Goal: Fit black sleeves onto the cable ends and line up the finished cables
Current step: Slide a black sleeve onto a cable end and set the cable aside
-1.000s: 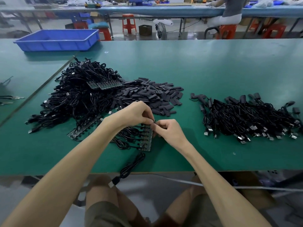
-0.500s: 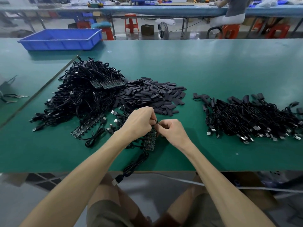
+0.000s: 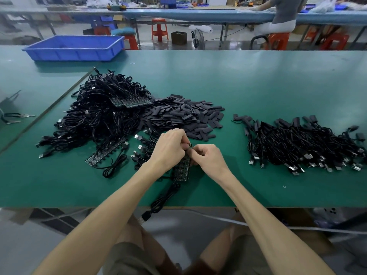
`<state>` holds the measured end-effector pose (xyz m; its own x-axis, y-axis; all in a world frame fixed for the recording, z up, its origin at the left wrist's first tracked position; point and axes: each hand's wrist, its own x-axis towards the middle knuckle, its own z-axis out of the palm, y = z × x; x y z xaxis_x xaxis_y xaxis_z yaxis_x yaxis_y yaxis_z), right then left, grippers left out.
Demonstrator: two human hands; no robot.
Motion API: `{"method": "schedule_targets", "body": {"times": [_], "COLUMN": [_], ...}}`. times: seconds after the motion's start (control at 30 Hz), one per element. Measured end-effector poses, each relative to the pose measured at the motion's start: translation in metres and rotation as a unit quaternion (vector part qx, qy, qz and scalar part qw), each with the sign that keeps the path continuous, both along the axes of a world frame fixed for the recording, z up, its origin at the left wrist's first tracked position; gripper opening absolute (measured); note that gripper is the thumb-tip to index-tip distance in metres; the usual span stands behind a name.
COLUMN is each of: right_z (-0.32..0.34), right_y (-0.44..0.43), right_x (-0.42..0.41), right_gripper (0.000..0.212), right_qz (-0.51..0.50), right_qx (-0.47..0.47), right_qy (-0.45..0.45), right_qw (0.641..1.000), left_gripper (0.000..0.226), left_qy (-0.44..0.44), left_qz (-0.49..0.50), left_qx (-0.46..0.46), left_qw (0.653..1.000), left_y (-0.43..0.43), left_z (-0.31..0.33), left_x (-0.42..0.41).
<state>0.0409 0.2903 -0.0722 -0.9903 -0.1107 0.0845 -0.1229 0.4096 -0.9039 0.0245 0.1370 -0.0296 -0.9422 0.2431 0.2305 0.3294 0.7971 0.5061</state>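
My left hand (image 3: 171,148) and my right hand (image 3: 207,158) meet over the green table, both pinching the top of a dark strip of small circuit boards (image 3: 182,168) with cables attached. One of its cables (image 3: 163,198) trails over the table's front edge. A big heap of black cables (image 3: 99,118) lies to the left, with a pile of loose black sleeves (image 3: 184,116) beside it. Sleeved cables (image 3: 303,143) lie in a spread at the right.
A blue bin (image 3: 75,48) stands at the back left of the table (image 3: 258,82). Another board strip (image 3: 105,151) lies left of my hands. A seam (image 3: 45,114) divides the table at the left. A seated person (image 3: 282,18) works at the far bench.
Both hands have risen slightly and moved away from me with the strip's top end. The cable loops beside the strip have shifted left.
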Motion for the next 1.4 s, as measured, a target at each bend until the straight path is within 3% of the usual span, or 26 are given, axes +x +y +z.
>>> {"method": "schedule_targets", "body": {"times": [0.17,0.4,0.47,0.5,0.53,0.63,0.73,0.83,0.9,1.0,1.07,1.17,1.23,1.3,1.4], "right_z": [-0.003,-0.007,-0.008,-0.009,-0.010,-0.009,-0.010,-0.008,-0.010,-0.011,-0.010,-0.009,-0.010,-0.010,-0.006], "right_y": [-0.004,-0.012,-0.014,-0.014,-0.014,-0.003,0.002,-0.002,-0.005,-0.006,-0.005,-0.003,-0.003,-0.002,-0.001], "right_x": [-0.003,-0.005,-0.005,-0.005,-0.006,-0.006,-0.005,-0.007,-0.007,-0.007,-0.007,-0.007,-0.006,-0.005,-0.005], "right_gripper": [0.037,0.046,0.031,0.019,0.021,0.017,0.025,0.049,0.056,0.048,0.035,0.023,0.016,0.011,0.013], "right_qz": [0.012,0.014,0.034,0.036,0.018,-0.111,-0.187,-0.148,-0.114,-0.127,-0.157,-0.179,-0.183,-0.193,-0.222], "right_qx": [0.039,0.155,0.180,0.162,0.120,0.034,0.110,0.226,0.305,0.303,0.268,0.254,0.249,0.213,0.065], "right_qy": [0.024,0.049,0.062,0.064,0.070,0.111,0.105,0.081,0.063,0.075,0.089,0.078,0.079,0.081,0.070], "right_qw": [0.999,0.987,0.981,0.984,0.990,0.987,0.971,0.960,0.944,0.941,0.946,0.947,0.948,0.954,0.970], "left_gripper": [0.017,0.007,0.005,0.008,0.009,0.009,0.007,0.006,0.012,0.021,0.022,0.018,0.014,0.012,0.014], "left_qy": [0.086,0.023,-0.028,-0.049,-0.064,-0.084,-0.084,-0.084,-0.098,-0.144,-0.166,-0.114,-0.082,-0.070,-0.072], "left_qz": [0.018,-0.099,-0.109,-0.108,-0.105,-0.106,-0.114,-0.114,-0.089,-0.041,-0.021,-0.021,-0.033,-0.042,-0.050], "left_qx": [0.065,0.282,0.377,0.416,0.438,0.457,0.469,0.489,0.487,0.451,0.379,0.200,0.155,0.147,0.167], "left_qw": [0.994,0.954,0.919,0.902,0.890,0.879,0.872,0.861,0.863,0.880,0.910,0.973,0.984,0.986,0.982], "left_y": [-0.001,0.027,0.028,0.026,0.025,0.024,0.024,0.021,0.018,0.013,0.012,0.010,0.001,-0.012,-0.025], "left_z": [0.015,0.037,0.037,0.035,0.032,0.020,0.009,0.003,-0.001,-0.011,-0.018,-0.029,-0.033,-0.037,-0.038], "left_x": [-0.006,0.005,0.003,0.001,0.000,-0.003,-0.005,-0.006,-0.008,-0.013,-0.016,-0.014,-0.010,-0.009,-0.008]}}
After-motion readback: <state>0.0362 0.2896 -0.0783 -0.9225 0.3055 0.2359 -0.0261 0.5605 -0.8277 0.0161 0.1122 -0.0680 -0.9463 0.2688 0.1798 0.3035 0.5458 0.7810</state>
